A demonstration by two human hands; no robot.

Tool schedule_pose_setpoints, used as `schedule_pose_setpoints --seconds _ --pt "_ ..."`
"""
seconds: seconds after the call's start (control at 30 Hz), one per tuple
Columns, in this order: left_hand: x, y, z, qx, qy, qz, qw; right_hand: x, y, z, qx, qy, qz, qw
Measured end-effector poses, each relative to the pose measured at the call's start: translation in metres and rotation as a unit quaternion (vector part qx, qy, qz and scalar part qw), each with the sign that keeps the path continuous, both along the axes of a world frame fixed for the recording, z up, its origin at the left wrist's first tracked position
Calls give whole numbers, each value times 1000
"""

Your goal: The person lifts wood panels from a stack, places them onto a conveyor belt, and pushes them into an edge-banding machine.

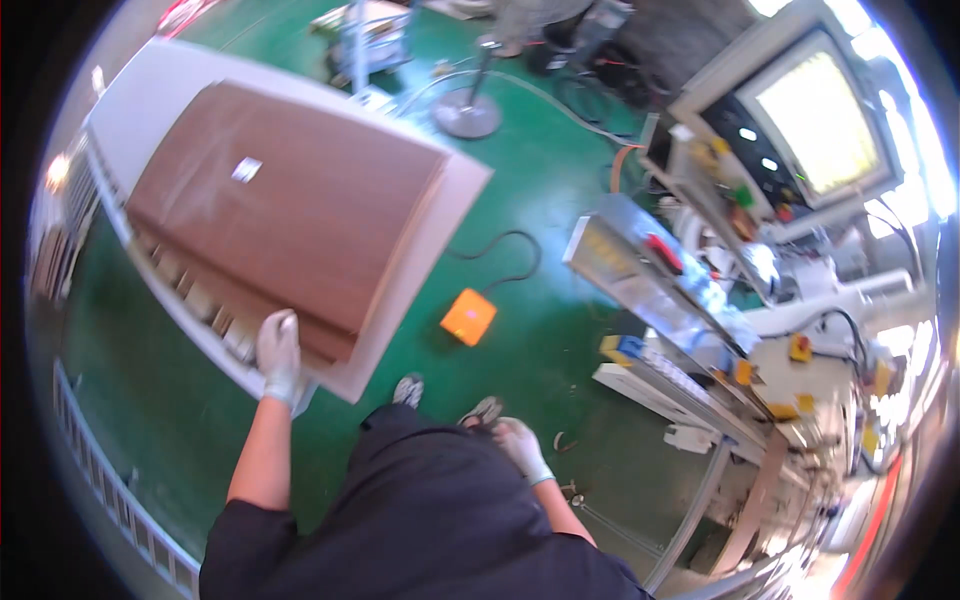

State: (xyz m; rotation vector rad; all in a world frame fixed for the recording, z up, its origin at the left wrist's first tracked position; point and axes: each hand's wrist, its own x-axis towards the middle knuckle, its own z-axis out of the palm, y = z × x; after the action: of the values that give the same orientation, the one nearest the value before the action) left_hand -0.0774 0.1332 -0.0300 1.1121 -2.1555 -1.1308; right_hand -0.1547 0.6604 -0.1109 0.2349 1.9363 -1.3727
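My left hand (279, 352), in a whitish glove, is at the near left edge of a stack of flat brown panels (300, 190). Its fingers look curled in, and whatever they may hold is hidden. The stack lies on a pale board-like platform (415, 270), with a small white label (246, 170) on its top panel. My right hand (520, 447), gloved too, hangs low beside my dark clothing, above the green floor. The fingers of that hand bend away under its back, so their state is unclear.
An orange box (469, 317) with a dark cable lies on the floor ahead. To the right stand a metal-framed workbench (690, 380) and a machine with a bright screen (818, 115). A round stand base (467, 113) is at the far side; a metal rail (125, 500) curves at lower left.
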Motion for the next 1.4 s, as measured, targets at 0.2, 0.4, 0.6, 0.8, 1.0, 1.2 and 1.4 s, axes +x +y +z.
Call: schedule_pose_setpoints --seconds 0.2,0.4,0.6,0.8,1.0,1.2,1.4 --pt "-26 35 48 -214 -178 -15 960 -22 -19 30 37 -33 38 998" --pt "-71 76 25 -263 -224 -170 923 -59 -52 12 60 99 170 979" --pt "-49 59 26 -288 -230 -201 908 -76 -140 66 -29 2 150 988" --pt "15 27 29 -307 -235 -218 896 -83 -199 94 -107 11 188 976" --pt "56 18 24 -298 -255 -250 885 -73 -223 88 -125 114 302 938" --pt "136 0 6 -237 -212 -69 946 -63 -178 105 -166 6 212 963" --pt "106 -11 2 444 134 188 866 -60 -178 117 -72 -41 209 974"
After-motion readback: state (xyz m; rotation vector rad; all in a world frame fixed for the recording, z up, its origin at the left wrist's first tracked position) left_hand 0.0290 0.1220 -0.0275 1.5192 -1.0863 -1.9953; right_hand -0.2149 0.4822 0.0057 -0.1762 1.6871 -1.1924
